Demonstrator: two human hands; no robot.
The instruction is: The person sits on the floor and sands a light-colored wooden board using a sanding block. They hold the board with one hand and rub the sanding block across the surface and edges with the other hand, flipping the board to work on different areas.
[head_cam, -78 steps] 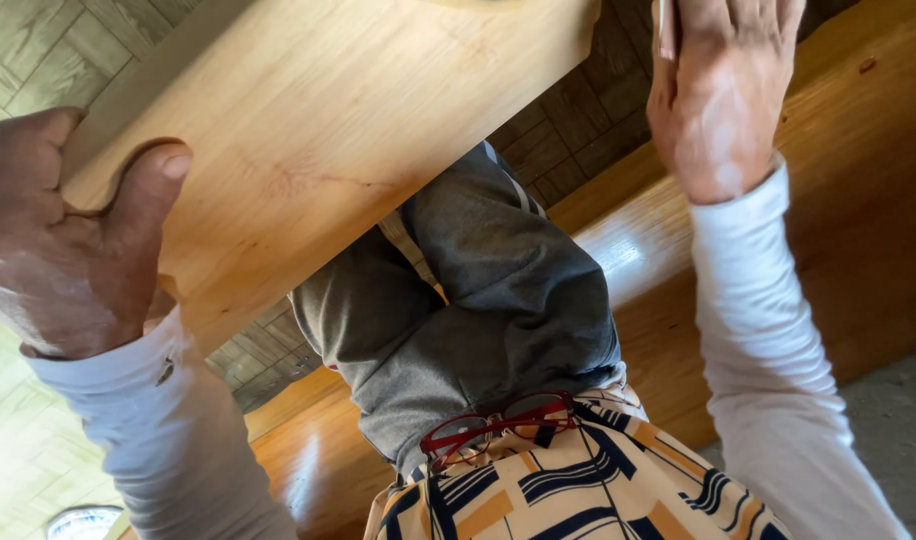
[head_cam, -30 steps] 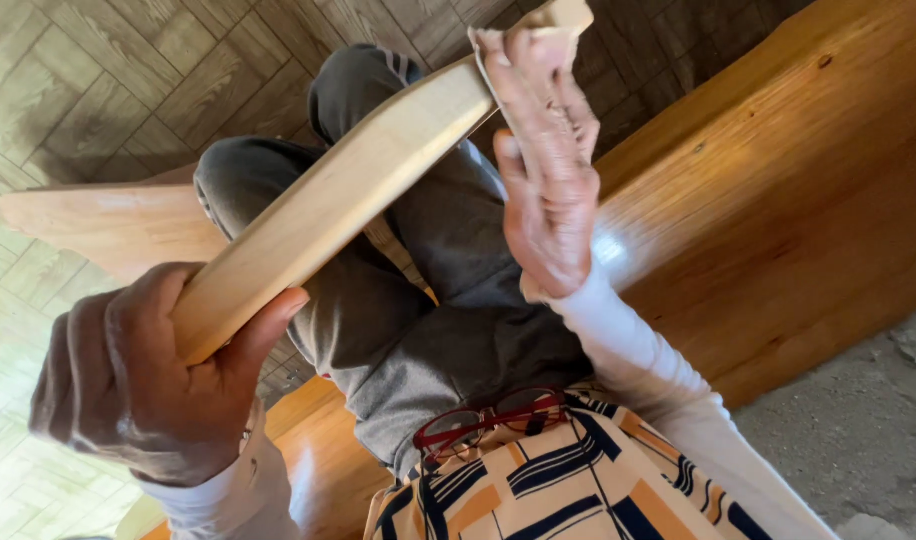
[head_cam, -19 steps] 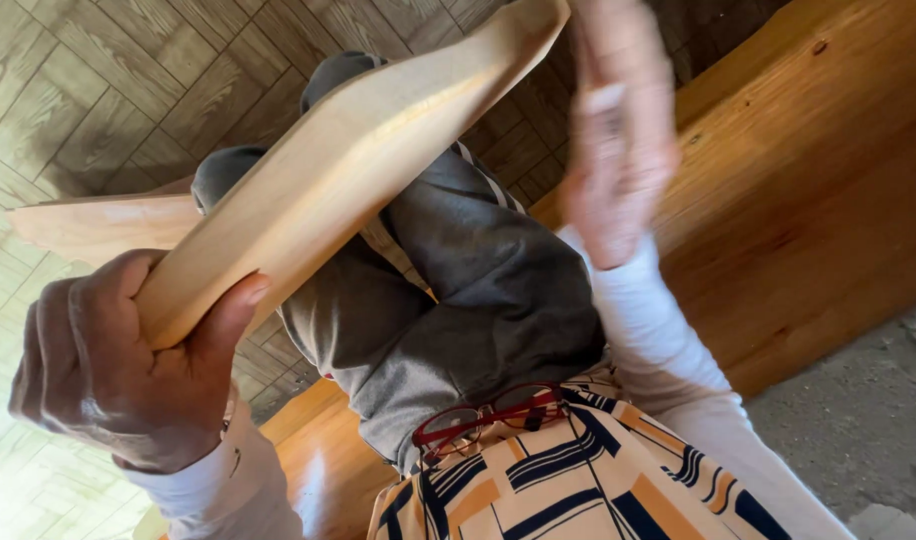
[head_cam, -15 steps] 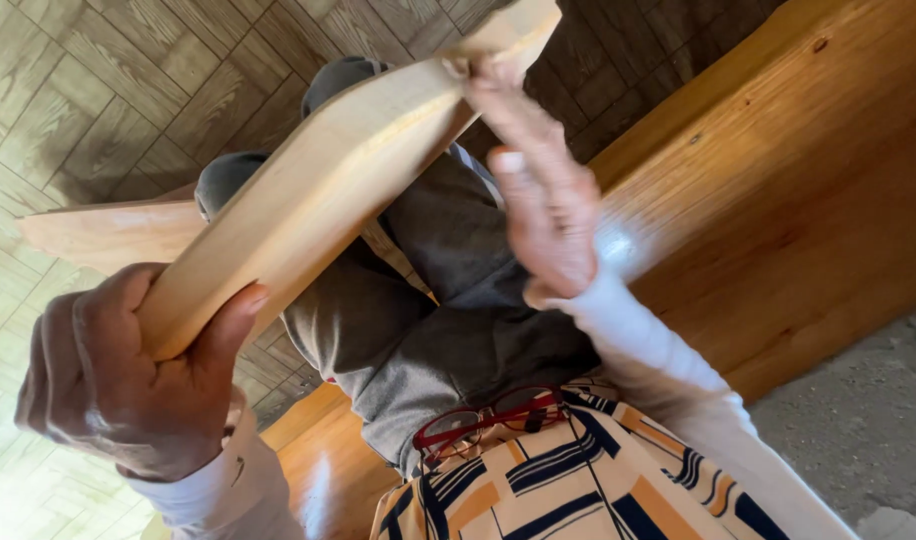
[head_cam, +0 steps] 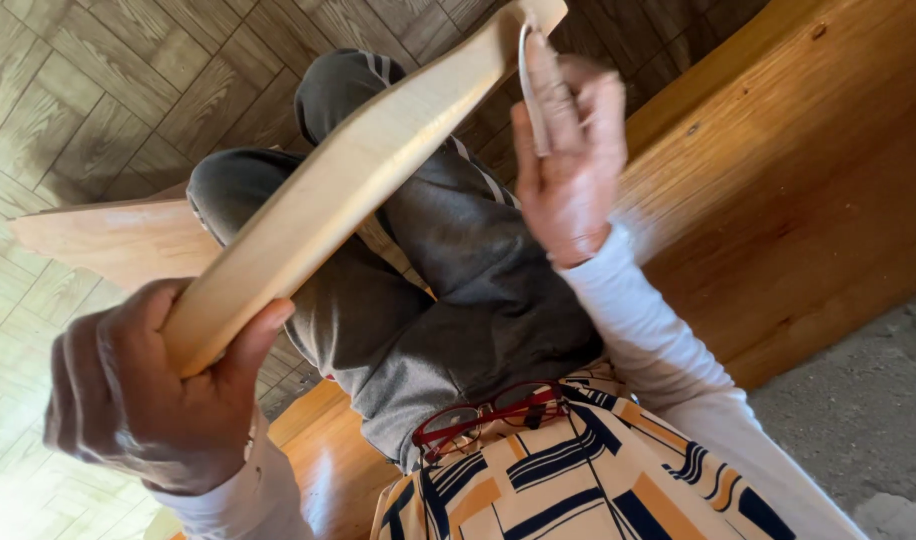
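Pale, smooth-planed wooden board (head_cam: 348, 190) held edge-on across the lap of a seated person in grey trousers (head_cam: 448, 290). Compared with the view a few seconds earlier, the board has been turned from its broad face to its narrow edge, and the right hand (head_cam: 568, 160) has travelled from mid-length to the far end; the edge is now the surface being worked. Left hand (head_cam: 158, 400): fingers clamped around the near end of the board, thumb lying along its side. Right hand: fingers closed together on a small pale pad, seemingly a folded abrasive sheet (head_cam: 530, 85), pressed against the board near its far corner. A second flat board (head_cam: 108, 240) lies lower left, behind the knees, above the wood-pattern tiled floor (head_cam: 98, 90). The varnished orange-brown bench (head_cam: 798, 200) runs along the right, its front edge just beside the right forearm, so room is tight there; towards the floor side the space is open. Red-framed glasses (head_cam: 488, 415) hang at the striped shirt (head_cam: 578, 480).
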